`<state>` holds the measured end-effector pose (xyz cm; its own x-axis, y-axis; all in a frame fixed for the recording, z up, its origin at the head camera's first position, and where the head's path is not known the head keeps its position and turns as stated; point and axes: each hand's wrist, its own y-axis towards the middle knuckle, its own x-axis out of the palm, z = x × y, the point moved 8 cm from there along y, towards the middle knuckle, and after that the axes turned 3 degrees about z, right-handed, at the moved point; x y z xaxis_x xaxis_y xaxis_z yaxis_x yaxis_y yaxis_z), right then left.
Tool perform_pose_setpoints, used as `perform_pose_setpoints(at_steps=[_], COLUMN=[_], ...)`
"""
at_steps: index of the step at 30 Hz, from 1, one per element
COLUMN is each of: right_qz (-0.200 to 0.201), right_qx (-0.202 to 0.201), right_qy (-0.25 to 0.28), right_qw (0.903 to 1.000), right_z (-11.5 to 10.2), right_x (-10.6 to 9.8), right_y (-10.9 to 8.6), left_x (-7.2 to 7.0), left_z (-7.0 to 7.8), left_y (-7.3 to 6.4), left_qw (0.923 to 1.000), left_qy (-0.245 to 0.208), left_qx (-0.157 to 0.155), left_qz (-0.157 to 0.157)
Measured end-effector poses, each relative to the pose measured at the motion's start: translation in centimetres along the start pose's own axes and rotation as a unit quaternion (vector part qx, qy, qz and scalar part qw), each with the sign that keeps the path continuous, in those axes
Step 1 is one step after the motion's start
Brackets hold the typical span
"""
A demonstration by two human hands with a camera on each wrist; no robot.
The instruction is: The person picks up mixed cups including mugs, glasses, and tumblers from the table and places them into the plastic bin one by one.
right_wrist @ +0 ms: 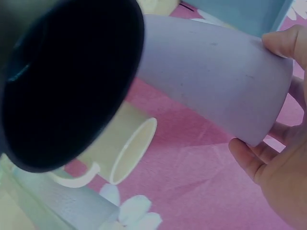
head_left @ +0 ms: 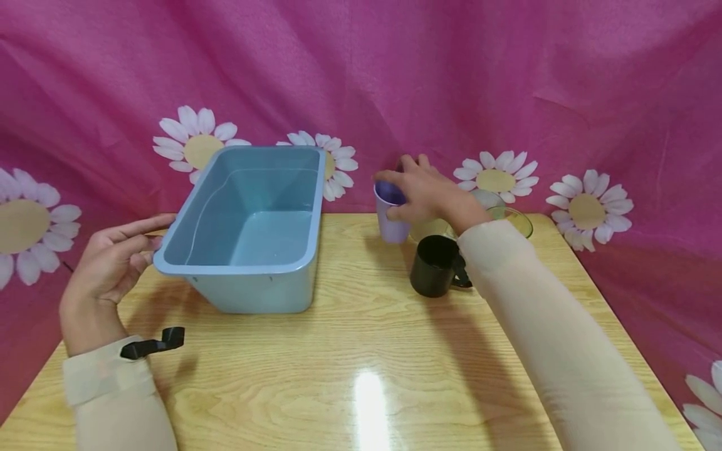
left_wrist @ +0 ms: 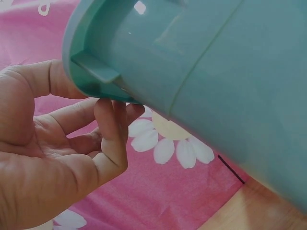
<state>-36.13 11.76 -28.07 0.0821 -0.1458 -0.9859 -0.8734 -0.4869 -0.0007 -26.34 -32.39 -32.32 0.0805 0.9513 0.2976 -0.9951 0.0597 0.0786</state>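
Note:
In the head view a blue plastic basin (head_left: pixel 234 270) stands on the left of the table. My left hand (head_left: pixel 109 263) holds its left rim; the left wrist view shows the fingers (left_wrist: pixel 112 139) bent against the underside of the rim. On the right, my right hand (head_left: pixel 431 194) reaches over a purple cup (head_left: pixel 393 228) and grips it near its mouth. The right wrist view shows thumb and fingers on opposite sides of the cup (right_wrist: pixel 216 76). A black mug (head_left: pixel 429 275) stands just in front, below the right forearm.
Behind the black mug is a cream mug (right_wrist: pixel 127 143), partly hidden in the head view. Farther right, a greenish transparent dish (head_left: pixel 521 222) and a clear glass (head_left: pixel 487 199) sit partly behind the right sleeve. A pink flowered cloth (head_left: pixel 361 75) hangs behind the wooden table (head_left: pixel 293 376).

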Motion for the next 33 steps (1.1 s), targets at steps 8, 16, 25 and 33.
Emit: perform_pose_setpoints(at_steps=[8,16,25,33], right_qz=[0.019,0.033,0.045,0.052], right_qx=[-0.017,-0.034,-0.044,-0.058], right_qy=[-0.016,-0.029,-0.044,-0.06], right_qw=[0.9995,0.9985,0.997,0.9952], right_z=[-0.7,-1.6,-3.3,-5.5], right_x=[-2.5,-4.8,-6.9,-8.7], right_y=[0.3,0.5,0.5,0.6], left_x=[0.3,0.2,0.1,0.2], left_z=[-0.1,-0.1,-0.1,-0.1], left_y=[0.2,0.2,0.1,0.0], left_qw=[0.9999,0.9999,0.9999,0.9995], left_qy=[-0.011,0.003,0.0,-0.03], left_qx=[-0.011,-0.006,0.002,-0.009], left_qz=[-0.003,0.012,0.01,-0.009])
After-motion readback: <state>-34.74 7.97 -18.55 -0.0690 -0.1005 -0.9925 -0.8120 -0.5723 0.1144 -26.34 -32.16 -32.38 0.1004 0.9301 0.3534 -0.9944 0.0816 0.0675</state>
